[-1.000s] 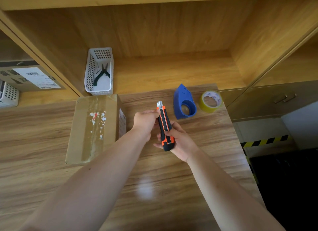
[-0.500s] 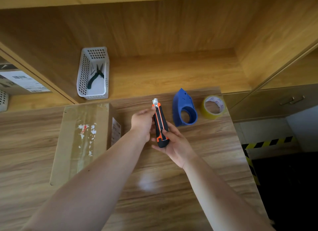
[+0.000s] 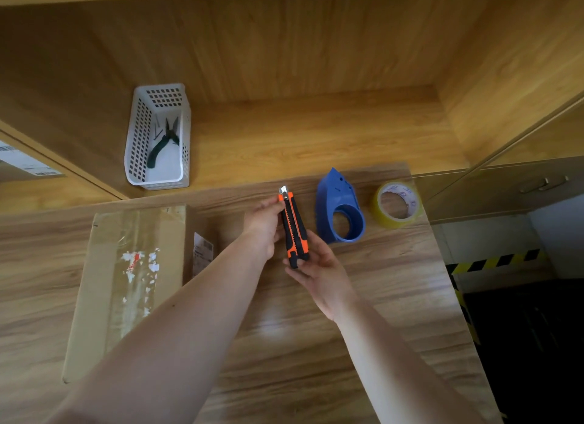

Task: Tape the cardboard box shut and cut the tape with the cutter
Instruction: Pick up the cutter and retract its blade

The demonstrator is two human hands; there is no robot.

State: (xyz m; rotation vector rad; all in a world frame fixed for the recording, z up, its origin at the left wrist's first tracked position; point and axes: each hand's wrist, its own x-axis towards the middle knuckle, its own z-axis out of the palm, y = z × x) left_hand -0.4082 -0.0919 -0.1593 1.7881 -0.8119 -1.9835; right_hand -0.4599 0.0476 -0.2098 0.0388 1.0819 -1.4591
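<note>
An orange and black cutter (image 3: 294, 227) is held above the wooden table, its metal tip pointing away from me. My right hand (image 3: 319, 273) cradles its lower end from below. My left hand (image 3: 264, 226) grips its upper part from the left, fingers near the tip. The closed cardboard box (image 3: 126, 284), with clear tape and torn label scraps along its top, lies to the left, partly behind my left forearm. A blue tape dispenser (image 3: 341, 212) and a yellowish tape roll (image 3: 398, 204) sit just right of the cutter.
A white perforated basket (image 3: 158, 139) holding dark pliers (image 3: 164, 142) stands on the lower shelf behind the table. The table's right edge (image 3: 442, 275) drops to a dark floor with yellow-black hazard tape (image 3: 496, 261). A labelled parcel (image 3: 22, 164) shows at far left.
The view has shifted, so the box and basket sit further left and lower. Both hands keep hold of the cutter, which has tilted slightly and moved a little toward the dispenser.
</note>
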